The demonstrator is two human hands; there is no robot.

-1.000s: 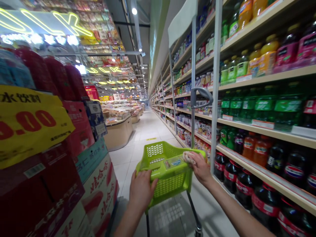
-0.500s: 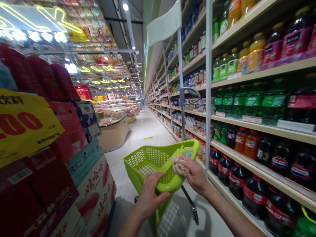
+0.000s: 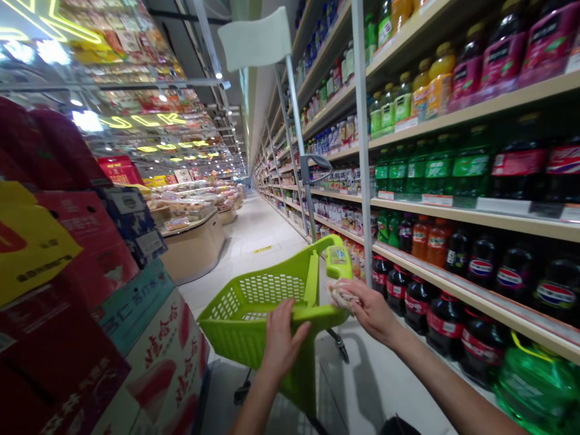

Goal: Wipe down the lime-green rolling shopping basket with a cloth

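Note:
A lime-green plastic shopping basket (image 3: 254, 302) on a wheeled frame stands in the aisle in front of me, tilted to the left. My left hand (image 3: 281, 339) grips its near rim with the fingers wrapped over the edge. My right hand (image 3: 365, 307) is closed round a crumpled pale cloth (image 3: 339, 294) and presses it against the basket's right rim, just below the raised green handle (image 3: 338, 261). A white sign on a metal pole (image 3: 290, 127) rises from the cart.
Shelves of soft-drink bottles (image 3: 453, 169) line the right side, close to the cart. Stacked red and white cartons (image 3: 136, 326) with a yellow price sign stand at my left. The tiled aisle (image 3: 267, 232) runs ahead past low display counters (image 3: 193, 244).
The basket has swung and tipped to the left, its handle now upright. My right hand with the cloth stayed on the right rim; my left hand kept its hold on the near edge.

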